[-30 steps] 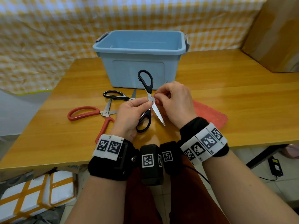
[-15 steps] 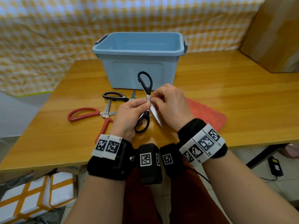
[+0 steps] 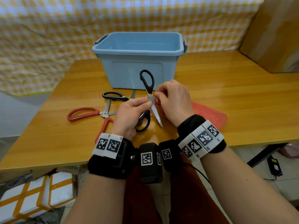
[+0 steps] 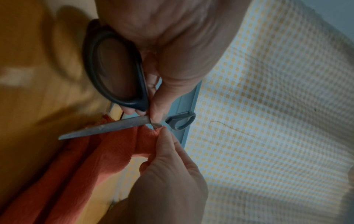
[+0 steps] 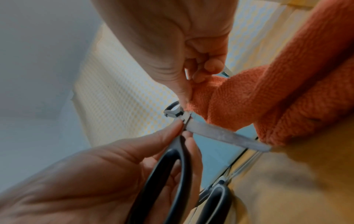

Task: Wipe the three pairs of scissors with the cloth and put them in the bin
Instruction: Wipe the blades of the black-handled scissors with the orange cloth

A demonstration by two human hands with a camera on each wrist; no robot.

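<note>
My left hand (image 3: 132, 113) grips the black-handled scissors (image 3: 148, 84) near the pivot, with their blades spread wide above the table. One bare blade (image 4: 103, 127) (image 5: 224, 134) points down toward the table. My right hand (image 3: 171, 101) pinches a corner of the orange-red cloth (image 3: 208, 113) (image 4: 107, 151) (image 5: 268, 100) against the scissors at the pivot. Red-handled scissors (image 3: 84, 113) and black-and-white-handled scissors (image 3: 113, 96) lie open on the table to the left. The blue bin (image 3: 139, 62) stands behind them with nothing visible inside.
The wooden table (image 3: 234, 88) runs out to the right, where a cardboard box (image 3: 275, 34) stands at the back corner. A checked yellow curtain (image 3: 48, 38) hangs behind. White boxes with orange tape (image 3: 32, 199) sit on the floor under the left edge.
My right hand with the cloth has slid up the blade to the pivot. The lower blade now shows bare. My left hand has kept its grip on the scissors.
</note>
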